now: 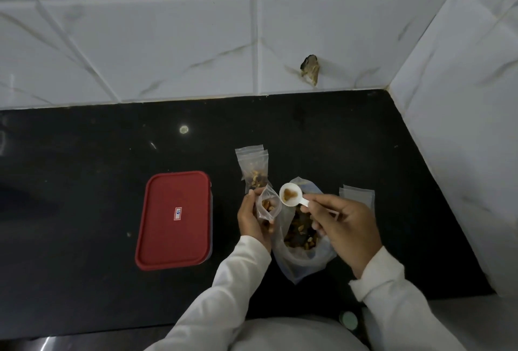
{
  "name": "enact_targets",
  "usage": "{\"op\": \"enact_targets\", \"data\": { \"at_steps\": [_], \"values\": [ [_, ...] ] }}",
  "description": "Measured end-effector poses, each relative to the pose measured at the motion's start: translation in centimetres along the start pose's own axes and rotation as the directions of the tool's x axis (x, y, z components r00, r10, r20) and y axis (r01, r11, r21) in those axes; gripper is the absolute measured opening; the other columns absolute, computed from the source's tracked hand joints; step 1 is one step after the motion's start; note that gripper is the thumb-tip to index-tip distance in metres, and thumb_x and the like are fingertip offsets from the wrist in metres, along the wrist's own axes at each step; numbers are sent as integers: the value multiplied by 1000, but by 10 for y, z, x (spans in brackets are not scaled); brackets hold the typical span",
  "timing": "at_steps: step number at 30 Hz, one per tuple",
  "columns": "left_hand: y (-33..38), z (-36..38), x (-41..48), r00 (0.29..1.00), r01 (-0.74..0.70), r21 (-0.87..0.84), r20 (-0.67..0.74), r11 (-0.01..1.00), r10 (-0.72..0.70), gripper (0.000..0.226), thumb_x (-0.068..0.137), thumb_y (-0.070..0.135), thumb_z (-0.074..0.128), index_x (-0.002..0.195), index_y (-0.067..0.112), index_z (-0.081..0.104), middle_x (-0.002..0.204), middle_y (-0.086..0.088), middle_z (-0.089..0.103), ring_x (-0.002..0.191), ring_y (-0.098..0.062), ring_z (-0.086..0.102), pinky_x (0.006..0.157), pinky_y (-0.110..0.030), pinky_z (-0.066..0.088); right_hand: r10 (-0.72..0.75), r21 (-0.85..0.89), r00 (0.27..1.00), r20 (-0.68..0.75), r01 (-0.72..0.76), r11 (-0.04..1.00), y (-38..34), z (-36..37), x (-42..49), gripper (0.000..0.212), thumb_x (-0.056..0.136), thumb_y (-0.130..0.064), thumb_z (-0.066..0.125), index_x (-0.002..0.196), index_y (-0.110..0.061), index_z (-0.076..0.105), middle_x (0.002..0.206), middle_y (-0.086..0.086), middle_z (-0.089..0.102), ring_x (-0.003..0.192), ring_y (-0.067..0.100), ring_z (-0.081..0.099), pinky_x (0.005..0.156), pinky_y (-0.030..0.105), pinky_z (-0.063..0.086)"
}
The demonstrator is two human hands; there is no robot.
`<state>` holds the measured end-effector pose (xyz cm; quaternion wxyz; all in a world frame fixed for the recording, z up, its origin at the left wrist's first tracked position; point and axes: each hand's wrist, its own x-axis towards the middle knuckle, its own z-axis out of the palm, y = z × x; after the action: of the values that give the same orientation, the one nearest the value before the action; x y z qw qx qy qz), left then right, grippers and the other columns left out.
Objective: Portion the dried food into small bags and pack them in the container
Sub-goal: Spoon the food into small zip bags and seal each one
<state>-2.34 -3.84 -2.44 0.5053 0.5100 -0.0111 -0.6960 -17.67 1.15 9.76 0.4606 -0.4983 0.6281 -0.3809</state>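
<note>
My left hand (251,217) holds a small clear bag (267,205) with its mouth open and some dried food inside. My right hand (346,227) grips the handle of a white scoop (291,198) that carries a little dried food, its bowl just right of the small bag's mouth. Under both hands lies a large open plastic bag (301,249) of mixed dried food. A filled small bag (255,171) lies flat on the counter just behind my left hand. The container (173,220) with its red lid on sits to the left.
Several empty small bags (357,195) lie stacked to the right of the large bag. The black counter (84,182) meets a white tiled wall at the back and on the right. The counter's front edge runs near my body.
</note>
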Motion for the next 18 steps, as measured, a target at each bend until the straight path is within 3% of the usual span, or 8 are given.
{"op": "enact_targets", "data": {
  "at_steps": [3,6,8,10,12,13,15,18],
  "values": [
    [-2,0,1,1000,-27,44,10,999,26,45,95,45,53,118,9,66,92,-9,66,63,-15,59,45,-22,44,-366,-372,930,18,346,861,9,16,3,22,88,-9,68,107,-18,75,83,-5,74,73,6,68,72,22,57],
    [-5,-2,3,999,-49,77,-1,996,49,47,88,51,58,113,14,71,106,-14,66,77,-20,60,52,-26,45,-559,-605,821,118,506,615,35,28,17,36,55,8,87,87,-2,76,76,6,73,69,14,70,63,24,57],
    [-6,-2,2,999,-48,77,-2,996,48,47,85,53,60,108,13,72,101,-14,67,75,-21,61,50,-26,45,-630,-621,752,194,591,515,49,32,24,32,58,-11,92,79,-6,68,61,6,69,52,12,68,55,20,53],
    [-6,0,-1,999,-41,57,20,998,39,44,89,51,58,107,12,69,88,-10,63,65,-18,56,43,-23,43,-698,-620,666,265,672,406,54,29,25,27,72,-21,82,89,-9,65,67,7,72,56,13,69,60,23,55],
    [-6,0,-1,999,-38,59,28,998,37,42,93,48,56,108,11,68,85,-9,61,61,-17,54,40,-22,43,-716,-657,635,291,676,332,52,23,21,33,59,-23,87,86,-8,74,76,7,74,64,15,71,66,25,58],
    [-7,0,-1,999,-36,62,29,997,34,41,93,48,56,108,11,68,86,-9,61,61,-17,54,40,-22,43,-739,-675,611,283,675,300,50,23,19,27,65,-24,84,84,-6,74,75,7,74,63,14,70,71,23,56],
    [-7,0,-2,999,-25,74,22,997,24,41,92,49,57,107,12,69,87,-8,63,64,-16,55,42,-22,43,-780,-663,596,189,664,347,48,27,18,20,89,-20,57,83,-4,68,69,7,72,57,9,67,72,14,49],
    [-5,2,-4,1000,-25,68,12,997,24,35,93,45,56,102,14,71,88,-8,66,65,-17,58,46,-23,43,-594,-460,800,-84,498,735,38,22,11,16,90,-14,56,94,-18,71,81,-2,71,74,-6,60,73,9,50]
  ]
}}
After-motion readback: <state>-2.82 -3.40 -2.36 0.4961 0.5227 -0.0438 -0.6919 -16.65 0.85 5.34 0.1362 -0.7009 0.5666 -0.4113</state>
